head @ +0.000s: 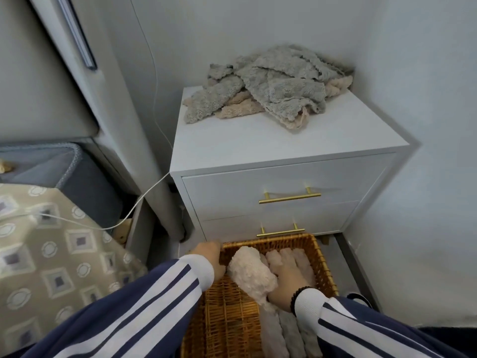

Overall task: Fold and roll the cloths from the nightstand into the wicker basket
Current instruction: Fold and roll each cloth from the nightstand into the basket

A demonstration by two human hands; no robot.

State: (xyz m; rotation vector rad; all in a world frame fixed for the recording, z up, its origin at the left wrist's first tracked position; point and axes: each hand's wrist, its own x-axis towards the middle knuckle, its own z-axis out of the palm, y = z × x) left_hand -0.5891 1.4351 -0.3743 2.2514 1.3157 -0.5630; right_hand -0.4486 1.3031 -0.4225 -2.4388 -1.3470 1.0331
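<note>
White nightstand (258,140) in a pale-walled corner, taken here as the landmark; a bed with a patterned cover (51,254) lies to its left, and a white cable (144,197) runs down between them. On the nightstand's top, toward the back, rests a loose pile of unfolded cloths (268,83), grey over beige. On the floor directly before its lower drawer stands the wicker basket (232,313), already holding a row of rolled cloths (289,332) along its right side. Left hand (210,257) grips the basket's near-left rim, fingers curled over the weave. Right hand (289,282) is inside the basket, holding a beige rolled cloth (251,275) against the row, apparently seating it. The plush fabric looks light, soft and non-slippery; a roll probably loosens unless it is grasped around its middle and wedged against its neighbours. Loose cloths are best lifted by a corner or edge. Much of the pile remains, so the task seems partway done.
</note>
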